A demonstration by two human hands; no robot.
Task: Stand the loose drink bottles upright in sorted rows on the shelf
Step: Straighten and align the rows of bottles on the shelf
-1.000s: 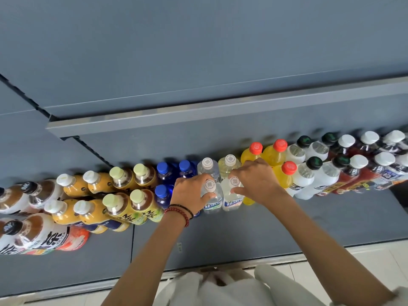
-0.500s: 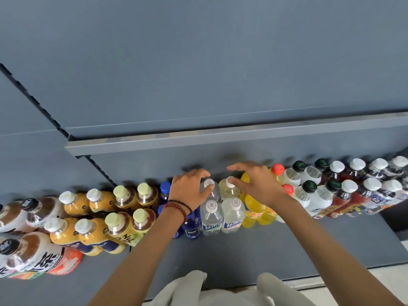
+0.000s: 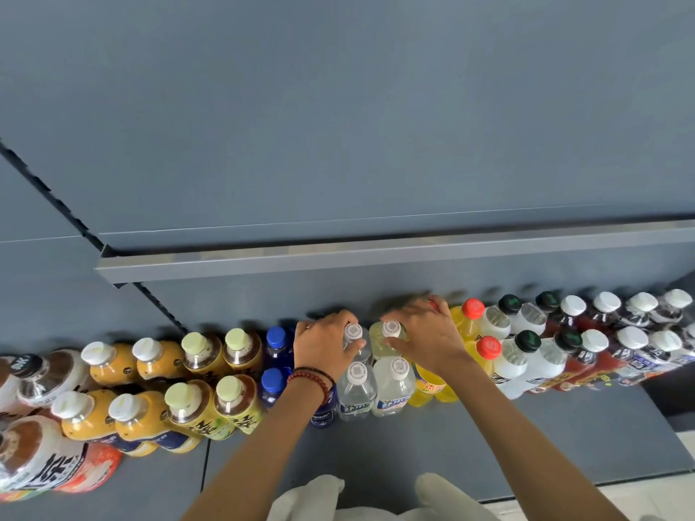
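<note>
The left hand [image 3: 323, 347] curls round the rear clear bottle [image 3: 354, 332]; the right hand [image 3: 428, 337] pinches the pale bottle [image 3: 391, 328] beside it, arms outstretched.

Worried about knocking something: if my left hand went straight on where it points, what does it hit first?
Likely the grey back panel; your left hand grips a back-row clear bottle, and nothing shows beyond it. Depth is unclear.
</note>
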